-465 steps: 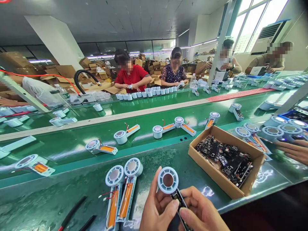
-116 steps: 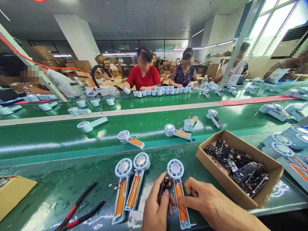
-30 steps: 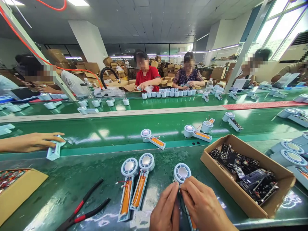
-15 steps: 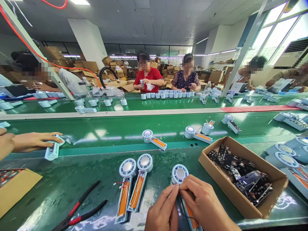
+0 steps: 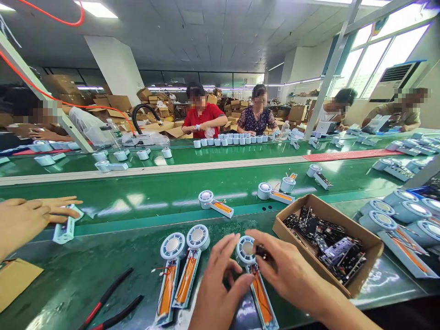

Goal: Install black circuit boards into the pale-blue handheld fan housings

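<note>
A light-blue handheld fan unit lies on the near worktop, its handle uncovered over an orange battery and thin wires. To its left is my left hand, fingers apart and curved, with nothing visible in it. My right hand is over the right side of the fan head and upper handle. Between its thumb and fingers it pinches a small dark part, mostly covered by the fingers. Two similar fan units lie side by side at the left, handles also uncovered.
A cardboard box of black circuit boards stands right of my hands. Red-and-black pliers lie at left. More fan units crowd the far right. A co-worker's hand touches a fan part on the green belt.
My hands were pinched together over the fan's neck. They have parted: the left has opened leftward, and the right now holds a small dark part. The view has shifted slightly.
</note>
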Demonstrator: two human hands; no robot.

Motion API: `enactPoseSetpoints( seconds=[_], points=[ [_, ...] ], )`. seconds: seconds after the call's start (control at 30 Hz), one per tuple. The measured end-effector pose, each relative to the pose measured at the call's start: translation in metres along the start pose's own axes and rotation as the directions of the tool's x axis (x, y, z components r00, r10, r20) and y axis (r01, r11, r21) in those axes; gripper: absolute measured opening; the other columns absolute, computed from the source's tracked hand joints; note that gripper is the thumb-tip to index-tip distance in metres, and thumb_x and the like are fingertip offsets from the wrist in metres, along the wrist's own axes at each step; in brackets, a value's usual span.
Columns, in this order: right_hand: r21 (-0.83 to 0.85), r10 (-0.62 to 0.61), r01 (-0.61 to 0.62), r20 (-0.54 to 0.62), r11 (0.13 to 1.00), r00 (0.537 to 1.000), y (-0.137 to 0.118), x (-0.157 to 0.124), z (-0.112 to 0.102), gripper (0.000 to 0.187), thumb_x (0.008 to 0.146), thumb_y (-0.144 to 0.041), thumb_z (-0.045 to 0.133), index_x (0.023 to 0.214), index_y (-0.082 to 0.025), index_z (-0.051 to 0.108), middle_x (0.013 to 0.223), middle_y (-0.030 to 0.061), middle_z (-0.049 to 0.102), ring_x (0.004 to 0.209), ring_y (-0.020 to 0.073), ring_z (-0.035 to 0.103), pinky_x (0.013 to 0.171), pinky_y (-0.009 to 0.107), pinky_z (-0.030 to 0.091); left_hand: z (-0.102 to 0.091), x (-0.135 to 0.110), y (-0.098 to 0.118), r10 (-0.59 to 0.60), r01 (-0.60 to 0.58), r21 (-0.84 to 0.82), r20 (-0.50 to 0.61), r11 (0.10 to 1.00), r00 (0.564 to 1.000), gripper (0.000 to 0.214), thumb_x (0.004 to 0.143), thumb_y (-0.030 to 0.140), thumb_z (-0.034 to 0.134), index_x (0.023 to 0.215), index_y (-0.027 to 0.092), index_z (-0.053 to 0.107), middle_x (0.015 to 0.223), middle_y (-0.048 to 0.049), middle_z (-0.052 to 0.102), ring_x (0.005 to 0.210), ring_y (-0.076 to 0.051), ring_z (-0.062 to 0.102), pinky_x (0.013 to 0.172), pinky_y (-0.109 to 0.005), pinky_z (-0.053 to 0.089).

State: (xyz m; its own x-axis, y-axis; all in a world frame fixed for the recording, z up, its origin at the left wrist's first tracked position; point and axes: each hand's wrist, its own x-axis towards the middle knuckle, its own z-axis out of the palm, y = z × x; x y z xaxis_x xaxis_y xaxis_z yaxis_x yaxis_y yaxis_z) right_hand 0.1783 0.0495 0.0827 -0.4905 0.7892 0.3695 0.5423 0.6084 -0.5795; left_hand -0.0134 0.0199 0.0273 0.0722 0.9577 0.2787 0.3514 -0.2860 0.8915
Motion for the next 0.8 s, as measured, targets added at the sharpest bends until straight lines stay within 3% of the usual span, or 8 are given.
enactPoseSetpoints(
  seconds=[0.1,0.23,0.33,0.43,0.5,0.63,0.73,0.8],
  points=[
    [0.169,0.225,-0.207,-0.090,0.964,0.970,0.014,-0.006,0.002,0.044,0.088,-0.011,0.052,0.130,-0.025,0.051,0.095,-0.0002,0.071,0.073,0.0147,0.068,0.071,0.027,0.055,0.006,0.011,-0.006,-0.073,0.077,-0.015,0.183,0.997,0.980,0.061,0.081,0.027,0.078,0.139,0.035,0.058,0.159,-0.0100,0.041,0.061,-0.009,0.063,0.062,-0.028,0.060],
    [0.441,0.478,-0.453,0.062,0.774,0.876,0.026,-0.014,0.001,0.016,0.085,-0.021,0.063,0.095,-0.023,0.050,0.067,-0.0073,0.063,0.051,0.0132,0.064,0.053,0.024,0.050,0.015,0.012,-0.016,-0.077,0.071,0.055,0.127,0.996,0.989,0.050,0.085,0.021,0.071,0.132,0.034,0.063,0.155,-0.0082,0.046,0.058,-0.009,0.058,0.065,-0.031,0.058],
    [0.292,0.510,-0.493,0.023,0.819,0.860,0.036,-0.022,-0.001,0.020,0.084,-0.024,0.071,0.083,-0.023,0.051,0.068,-0.0067,0.062,0.057,0.0144,0.064,0.056,0.025,0.047,0.018,0.012,-0.018,-0.123,0.114,0.086,0.116,0.990,0.986,0.048,0.088,0.026,0.069,0.135,0.035,0.060,0.157,-0.0084,0.041,0.061,-0.009,0.059,0.071,-0.033,0.058],
    [-0.132,0.270,-0.269,-0.012,0.954,0.963,0.043,-0.030,-0.004,0.018,0.086,-0.024,0.075,0.080,-0.021,0.059,0.078,-0.0019,0.065,0.073,0.0173,0.064,0.066,0.028,0.045,0.017,0.011,-0.017,-0.177,0.164,0.093,0.167,0.982,0.970,0.046,0.091,0.028,0.066,0.136,0.036,0.058,0.160,-0.0078,0.037,0.060,-0.008,0.058,0.075,-0.034,0.058],
    [-0.341,0.070,-0.035,0.090,0.939,0.993,0.041,-0.032,-0.008,0.006,0.092,-0.023,0.070,0.093,-0.022,0.064,0.080,-0.0008,0.064,0.074,0.0186,0.062,0.068,0.030,0.043,0.018,0.011,-0.017,-0.177,0.163,0.090,0.177,0.983,0.968,0.044,0.093,0.028,0.063,0.136,0.035,0.057,0.159,-0.0081,0.039,0.061,-0.009,0.058,0.079,-0.035,0.058],
    [-0.511,-0.106,0.262,0.314,0.819,0.943,0.029,-0.032,-0.016,0.032,0.094,-0.012,0.061,0.124,-0.023,0.058,0.088,0.0009,0.062,0.071,0.0191,0.061,0.065,0.031,0.043,0.021,0.010,-0.020,-0.148,0.134,0.094,0.156,0.986,0.977,0.043,0.095,0.031,0.061,0.137,0.035,0.058,0.157,-0.0092,0.042,0.072,-0.013,0.065,0.082,-0.036,0.058],
    [-0.539,-0.128,0.314,0.355,0.781,0.926,0.024,-0.033,-0.020,0.040,0.095,-0.014,0.059,0.133,-0.026,0.053,0.094,0.0020,0.061,0.065,0.0176,0.061,0.058,0.029,0.042,0.023,0.008,-0.023,-0.121,0.113,0.077,0.107,0.991,0.987,0.042,0.095,0.033,0.060,0.137,0.036,0.059,0.155,-0.0091,0.044,0.070,-0.013,0.065,0.080,-0.036,0.060],
    [-0.499,-0.103,0.265,0.328,0.825,0.939,0.024,-0.036,-0.019,0.038,0.095,-0.016,0.058,0.132,-0.028,0.055,0.097,0.0020,0.062,0.061,0.0156,0.061,0.055,0.027,0.042,0.023,0.007,-0.023,-0.102,0.094,0.082,0.091,0.992,0.991,0.043,0.095,0.034,0.061,0.137,0.036,0.059,0.154,-0.0093,0.046,0.073,-0.014,0.067,0.080,-0.036,0.061]
  ],
)
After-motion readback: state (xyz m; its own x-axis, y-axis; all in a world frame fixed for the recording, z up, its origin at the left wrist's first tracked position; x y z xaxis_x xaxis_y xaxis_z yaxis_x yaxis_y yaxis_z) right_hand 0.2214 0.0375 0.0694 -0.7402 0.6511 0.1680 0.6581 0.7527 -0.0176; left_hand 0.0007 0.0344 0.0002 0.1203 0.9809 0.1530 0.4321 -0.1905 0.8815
